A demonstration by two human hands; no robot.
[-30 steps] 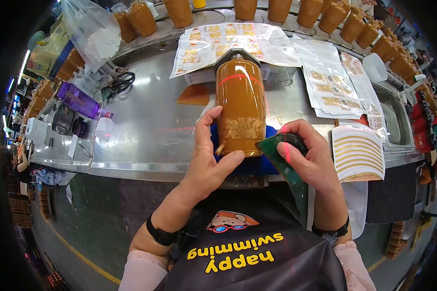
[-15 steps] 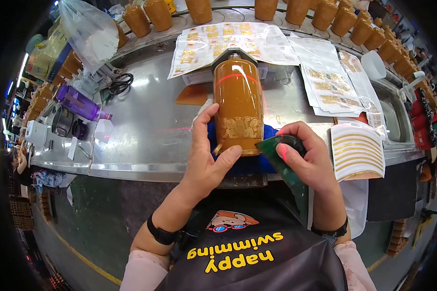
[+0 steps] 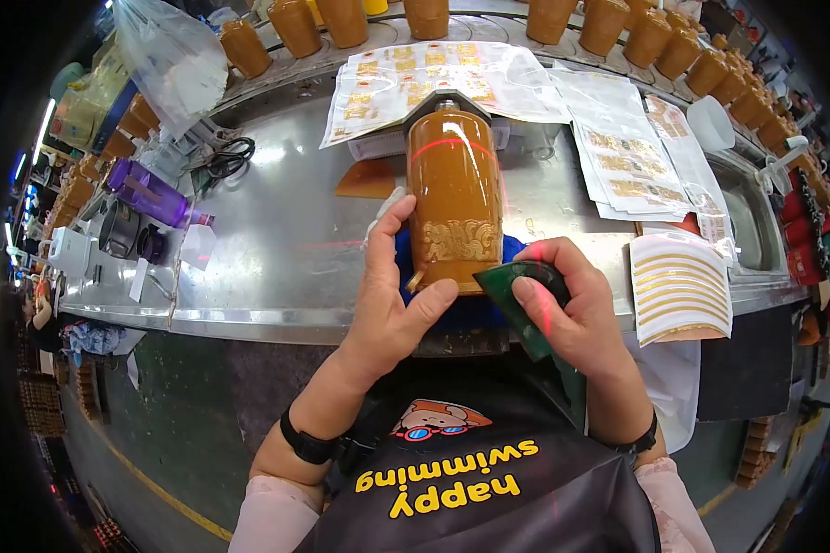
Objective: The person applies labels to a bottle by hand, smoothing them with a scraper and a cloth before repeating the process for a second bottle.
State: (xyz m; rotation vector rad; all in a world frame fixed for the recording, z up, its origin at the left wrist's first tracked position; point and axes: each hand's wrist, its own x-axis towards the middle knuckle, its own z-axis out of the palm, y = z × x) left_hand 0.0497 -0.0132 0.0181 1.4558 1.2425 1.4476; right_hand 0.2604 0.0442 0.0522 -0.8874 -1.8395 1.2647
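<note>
A glossy brown ceramic bottle (image 3: 452, 189) lies with its neck pointing away from me, its far end in a dark angled holder (image 3: 413, 112). A raised gold relief band (image 3: 461, 241) runs round it near its base, and a red laser line crosses its upper part. My left hand (image 3: 392, 286) steadies the bottle, thumb on the base end and fingers along the left side. A blue cloth (image 3: 516, 251) shows under the bottle. My right hand (image 3: 572, 304) pinches a green flat scraper (image 3: 512, 300), its pointed corner at the right edge of the base.
White sheets of gold decals (image 3: 618, 152) lie behind and right, with a sheet of curved gold strips (image 3: 681, 290) nearer. A brown flat piece (image 3: 367, 180), black scissors (image 3: 231, 158) and a purple bottle (image 3: 146, 192) lie left. Brown bottles (image 3: 429, 17) line the rear conveyor.
My right hand has brought the green scraper slightly left, up to the bottle's base. The left hand stays nearly in place. Bottles on the rear conveyor have shifted right.
</note>
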